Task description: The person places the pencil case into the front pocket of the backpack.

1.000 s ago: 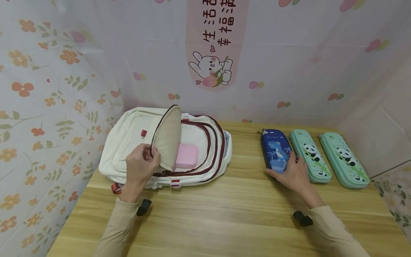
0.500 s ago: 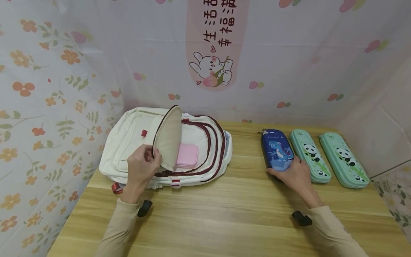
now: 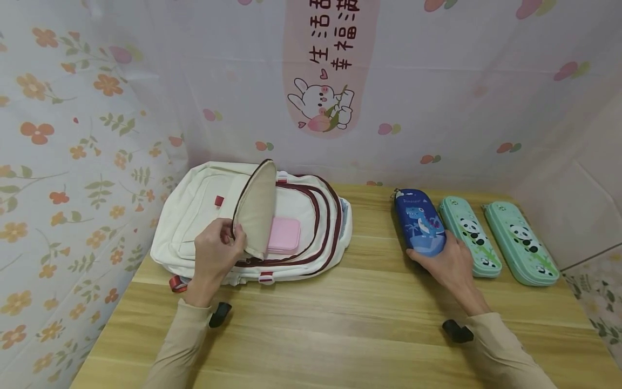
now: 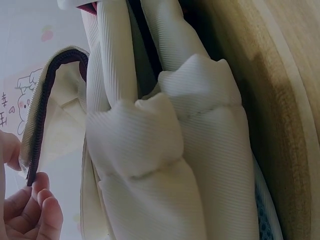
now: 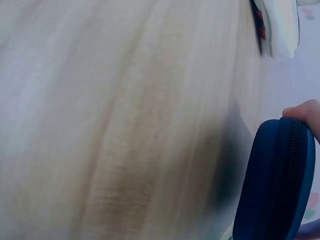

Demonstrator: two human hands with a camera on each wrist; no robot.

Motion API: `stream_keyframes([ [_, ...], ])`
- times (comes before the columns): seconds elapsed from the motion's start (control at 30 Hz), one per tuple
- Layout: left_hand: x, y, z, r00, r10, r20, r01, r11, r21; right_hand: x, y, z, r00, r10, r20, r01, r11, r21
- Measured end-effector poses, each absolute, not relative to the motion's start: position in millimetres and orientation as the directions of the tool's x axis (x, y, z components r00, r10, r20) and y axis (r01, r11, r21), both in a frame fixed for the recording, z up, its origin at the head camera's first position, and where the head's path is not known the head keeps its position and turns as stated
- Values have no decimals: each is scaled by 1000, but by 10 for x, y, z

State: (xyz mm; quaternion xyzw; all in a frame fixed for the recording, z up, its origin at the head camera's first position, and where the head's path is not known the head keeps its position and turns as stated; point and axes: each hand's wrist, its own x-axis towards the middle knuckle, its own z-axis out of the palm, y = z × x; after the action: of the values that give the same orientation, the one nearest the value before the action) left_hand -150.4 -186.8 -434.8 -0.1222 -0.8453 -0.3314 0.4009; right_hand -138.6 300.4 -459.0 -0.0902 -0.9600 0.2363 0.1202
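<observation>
A white backpack (image 3: 191,216) with dark red zipper trim lies on the table at the left. Its front flap (image 3: 256,208) stands folded back, and my left hand (image 3: 216,253) pinches the zippered edge; the left wrist view shows this edge (image 4: 37,112) between thumb and fingers. Inside the opened compartment lies a pink box (image 3: 284,235). On the right, my right hand (image 3: 449,263) grips the near end of a blue dinosaur pencil case (image 3: 419,220). In the right wrist view the pencil case (image 5: 272,185) appears raised, with a shadow on the wood.
Two green panda pencil cases, a nearer one (image 3: 470,235) and a farther one (image 3: 522,243), lie right of the blue one. The wooden table (image 3: 311,324) meets a patterned cloth backdrop (image 3: 223,70) behind and at the left.
My right hand has closed on the blue pencil case and tipped or lifted its far end slightly up from the table. The left hand keeps its pinch on the flap, almost unmoved.
</observation>
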Motion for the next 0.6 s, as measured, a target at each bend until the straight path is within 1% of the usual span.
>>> stream_keyframes([
  [0.2,-1508,-1867,-4348,-660,-53,750,467,752,464,-1395,2939,-4516,-953,186,237,50,874,-484],
  [0.43,-1513,-1890,-4361,-666,-50,745,461,758,463,-1418,2835,-4427,-961,150,233,18,873,-487],
  [0.6,-1514,-1902,-4362,-663,-46,748,462,760,456,-1445,2766,-4386,-959,115,257,-26,874,-486],
])
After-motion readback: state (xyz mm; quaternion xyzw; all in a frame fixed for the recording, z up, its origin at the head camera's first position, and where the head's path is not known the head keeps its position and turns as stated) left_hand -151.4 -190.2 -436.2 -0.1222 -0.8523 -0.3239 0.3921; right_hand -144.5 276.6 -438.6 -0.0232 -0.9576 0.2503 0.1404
